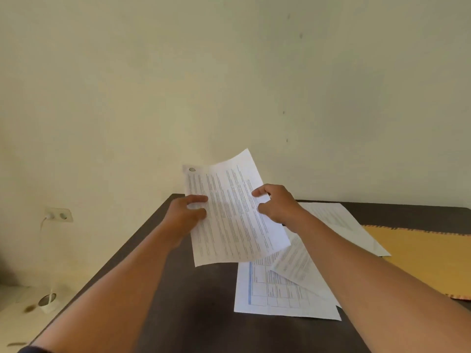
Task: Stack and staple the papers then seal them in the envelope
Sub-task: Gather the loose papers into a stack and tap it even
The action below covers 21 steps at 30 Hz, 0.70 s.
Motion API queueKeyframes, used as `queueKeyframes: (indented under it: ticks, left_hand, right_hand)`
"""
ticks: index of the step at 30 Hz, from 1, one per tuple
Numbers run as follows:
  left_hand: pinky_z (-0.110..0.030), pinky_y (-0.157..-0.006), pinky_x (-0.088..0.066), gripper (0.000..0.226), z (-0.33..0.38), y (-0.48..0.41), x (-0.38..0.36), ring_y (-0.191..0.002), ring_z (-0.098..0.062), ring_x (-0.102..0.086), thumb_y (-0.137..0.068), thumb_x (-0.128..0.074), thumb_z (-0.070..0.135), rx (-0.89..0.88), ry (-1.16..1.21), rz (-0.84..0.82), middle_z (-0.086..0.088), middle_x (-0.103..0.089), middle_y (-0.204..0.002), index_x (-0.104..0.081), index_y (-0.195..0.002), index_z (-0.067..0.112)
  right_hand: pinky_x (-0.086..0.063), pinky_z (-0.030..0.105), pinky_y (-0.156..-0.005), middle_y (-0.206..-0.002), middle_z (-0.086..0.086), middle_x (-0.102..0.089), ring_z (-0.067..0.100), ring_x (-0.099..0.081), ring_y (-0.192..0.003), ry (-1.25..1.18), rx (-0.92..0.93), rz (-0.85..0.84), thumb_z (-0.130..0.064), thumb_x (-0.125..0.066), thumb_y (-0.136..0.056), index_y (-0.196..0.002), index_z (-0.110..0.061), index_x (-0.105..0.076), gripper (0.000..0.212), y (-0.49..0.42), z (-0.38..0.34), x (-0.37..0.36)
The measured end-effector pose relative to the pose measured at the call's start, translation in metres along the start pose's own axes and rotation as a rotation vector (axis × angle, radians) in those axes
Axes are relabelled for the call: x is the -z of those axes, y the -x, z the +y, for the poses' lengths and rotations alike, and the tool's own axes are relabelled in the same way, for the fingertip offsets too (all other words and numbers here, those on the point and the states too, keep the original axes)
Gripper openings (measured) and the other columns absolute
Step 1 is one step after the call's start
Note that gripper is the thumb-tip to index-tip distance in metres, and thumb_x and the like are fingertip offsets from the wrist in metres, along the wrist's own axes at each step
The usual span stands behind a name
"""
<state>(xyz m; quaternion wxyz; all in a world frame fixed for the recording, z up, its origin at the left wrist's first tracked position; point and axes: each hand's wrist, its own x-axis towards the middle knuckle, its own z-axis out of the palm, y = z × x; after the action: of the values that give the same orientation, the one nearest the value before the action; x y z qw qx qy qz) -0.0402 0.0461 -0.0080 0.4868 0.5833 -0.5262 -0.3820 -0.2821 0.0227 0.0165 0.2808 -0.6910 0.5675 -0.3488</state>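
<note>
Both hands, left hand (190,212) and right hand (276,206), pinch one printed white sheet (234,215) above the dark brown desk (193,301). Other white printed papers (280,289) lie scattered, touching the flat yellow-brown envelope (420,256). Stacking has barely started; stapling and sealing remain, and no stapler is visible.

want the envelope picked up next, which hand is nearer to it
Right. The right hand grips the sheet on the envelope side; the left hand grips its far side.
</note>
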Motion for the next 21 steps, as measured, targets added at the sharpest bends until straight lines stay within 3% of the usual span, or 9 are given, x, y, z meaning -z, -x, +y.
queueKeyframes:
  ticks: [5,7,10,15,18,21]
  left_hand:
    - [-0.043,-0.085,-0.061,0.036,-0.017,-0.017,-0.056,-0.096,-0.028,-0.072,-0.09,-0.067,-0.001,0.083,0.053,-0.159,-0.012,-0.059,-0.131,-0.067,-0.123,0.014]
    - [-0.042,-0.083,-0.061,0.033,-0.022,-0.026,-0.077,-0.094,-0.026,-0.072,-0.092,-0.066,0.0,0.09,0.046,-0.159,-0.01,-0.062,-0.127,-0.069,-0.119,0.018]
    - [-0.039,-0.076,-0.063,0.032,-0.029,-0.043,-0.102,-0.089,-0.024,-0.073,-0.093,-0.063,-0.001,0.081,0.018,-0.147,-0.009,-0.063,-0.126,-0.073,-0.112,0.023]
    - [-0.047,-0.084,-0.061,0.031,-0.041,-0.077,-0.137,-0.094,-0.027,-0.071,-0.093,-0.064,0.002,0.064,-0.081,-0.169,-0.006,-0.058,-0.135,-0.074,-0.107,0.028]
    - [-0.046,-0.082,-0.062,0.03,-0.047,-0.097,-0.15,-0.092,-0.026,-0.071,-0.094,-0.063,0.005,0.065,-0.133,-0.16,-0.004,-0.055,-0.138,-0.073,-0.108,0.03]
    - [-0.047,-0.084,-0.061,0.029,-0.052,-0.116,-0.156,-0.095,-0.027,-0.07,-0.095,-0.063,0.008,0.072,-0.2,-0.147,-0.002,-0.053,-0.141,-0.072,-0.109,0.032]
  right_hand:
    - [-0.043,0.017,-0.063,-0.109,-0.006,-0.048,0.006,-0.052,-0.081,-0.008,-0.084,-0.045,-0.008,-0.065,-0.092,-0.122,-0.023,-0.063,0.033,-0.003,0.062,0.018]
    - [-0.045,0.022,-0.075,-0.109,-0.006,-0.053,0.01,-0.056,-0.094,-0.033,-0.126,-0.058,-0.015,-0.067,-0.092,-0.12,-0.024,-0.063,0.03,-0.01,0.085,0.026]
    - [-0.047,0.024,-0.07,-0.102,-0.001,-0.061,0.013,-0.058,-0.086,-0.064,-0.216,0.005,-0.018,-0.066,-0.093,-0.116,-0.022,-0.064,0.024,-0.023,0.12,0.049]
    - [-0.05,0.029,-0.078,-0.127,0.007,-0.06,0.023,-0.059,-0.104,0.168,-0.39,0.158,-0.015,-0.061,-0.093,-0.115,-0.016,-0.066,0.023,-0.054,0.193,0.101]
    - [-0.052,0.039,-0.096,-0.125,0.015,-0.064,0.033,-0.062,-0.112,0.281,-0.513,0.159,-0.009,-0.056,-0.093,-0.116,-0.001,-0.068,0.028,-0.073,0.224,0.126]
    - [-0.053,0.038,-0.095,-0.114,0.01,-0.067,0.031,-0.064,-0.107,0.374,-0.581,0.073,-0.015,-0.059,-0.089,-0.106,-0.004,-0.07,0.023,-0.092,0.242,0.137]
